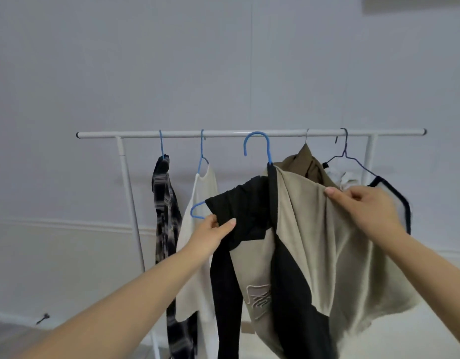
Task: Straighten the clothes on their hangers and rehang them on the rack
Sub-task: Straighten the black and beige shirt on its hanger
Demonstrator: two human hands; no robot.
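- Head view: I'm mid-straighten. My left hand pinches the black shoulder of the black-and-beige shirt, and my right hand pinches its beige side.
- The shirt hangs between my hands on a blue hanger, held up in front of the rack rail; I can't tell whether the hook touches it.
- It looks twisted and bunched, and the hanger's end pokes out bare beside my left hand.
- Next, I'd say: pull the shoulders square over the hanger, then hook it on the rail above my hands.

Plain pale wall w/ low trim, light floor.
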